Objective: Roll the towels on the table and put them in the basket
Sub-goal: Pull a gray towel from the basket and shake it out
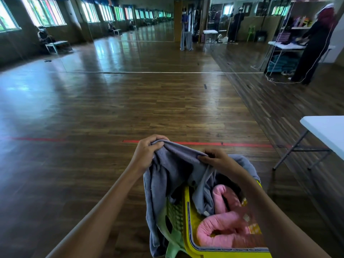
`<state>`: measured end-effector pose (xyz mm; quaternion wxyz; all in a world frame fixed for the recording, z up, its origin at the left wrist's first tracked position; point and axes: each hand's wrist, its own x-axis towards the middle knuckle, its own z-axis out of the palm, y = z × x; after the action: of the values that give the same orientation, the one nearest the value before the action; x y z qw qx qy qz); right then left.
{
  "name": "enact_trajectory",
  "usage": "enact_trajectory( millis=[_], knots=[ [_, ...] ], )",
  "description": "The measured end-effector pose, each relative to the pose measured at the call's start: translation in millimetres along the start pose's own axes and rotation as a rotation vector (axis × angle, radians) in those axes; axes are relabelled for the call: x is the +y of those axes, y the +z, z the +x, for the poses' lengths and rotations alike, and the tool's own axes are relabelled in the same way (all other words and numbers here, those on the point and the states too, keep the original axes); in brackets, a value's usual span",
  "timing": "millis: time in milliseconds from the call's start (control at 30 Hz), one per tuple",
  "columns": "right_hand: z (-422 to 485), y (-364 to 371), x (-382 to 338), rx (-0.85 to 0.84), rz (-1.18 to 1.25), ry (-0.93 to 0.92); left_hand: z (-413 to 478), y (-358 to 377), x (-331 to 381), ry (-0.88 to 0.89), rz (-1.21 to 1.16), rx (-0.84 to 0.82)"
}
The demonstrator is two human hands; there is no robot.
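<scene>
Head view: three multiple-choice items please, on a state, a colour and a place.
1. The grey towel is: A rolled tight; B loose, gripped by the left hand and the right hand; C folded flat.
2. The basket is: A yellow; B blue; C white.
3. The pink towels lie: A over the grey towel; B in the right hand; C in the basket.
Answers: 1 B, it hangs unrolled from both hands. 2 A, its rim is yellow. 3 C, they sit rolled inside it.
</scene>
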<state>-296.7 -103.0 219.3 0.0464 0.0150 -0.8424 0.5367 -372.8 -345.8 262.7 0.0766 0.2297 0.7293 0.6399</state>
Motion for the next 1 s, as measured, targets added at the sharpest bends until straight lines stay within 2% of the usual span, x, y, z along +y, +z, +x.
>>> enact_trajectory(
  millis=[100, 167, 300, 600, 700, 800, 867, 1000],
  knots=[
    [-1, -6, 1, 0.137, -0.037, -0.032, -2, -4, 0, -0.012, -0.021, -0.101],
    [3, -8, -7, 0.161, -0.076, -0.052, 1, -3, -4, -0.026, 0.006, -0.07],
    [8, -10, -20, 0.088, -0.082, -0.076, 4, -1, -10, -0.038, 0.069, 0.014],
    [18, 17, -58, -0.015, 0.104, -0.047, 1, 23, -6, 0.096, 0.073, -0.092],
    [22, 20, -60, 0.046, 0.078, -0.005, -3, 27, -1, 0.086, 0.091, -0.054],
    [25, 23, -57, 0.065, 0.04, -0.013, -3, 28, 4, -0.039, 0.061, -0.032],
    [25, 27, -60, 0.038, 0.031, -0.012, -2, 27, 5, -0.092, 0.034, -0.07],
    [27, 30, -63, 0.012, 0.01, -0.021, -2, 25, 5, -0.016, 0.082, -0.176]
  ],
)
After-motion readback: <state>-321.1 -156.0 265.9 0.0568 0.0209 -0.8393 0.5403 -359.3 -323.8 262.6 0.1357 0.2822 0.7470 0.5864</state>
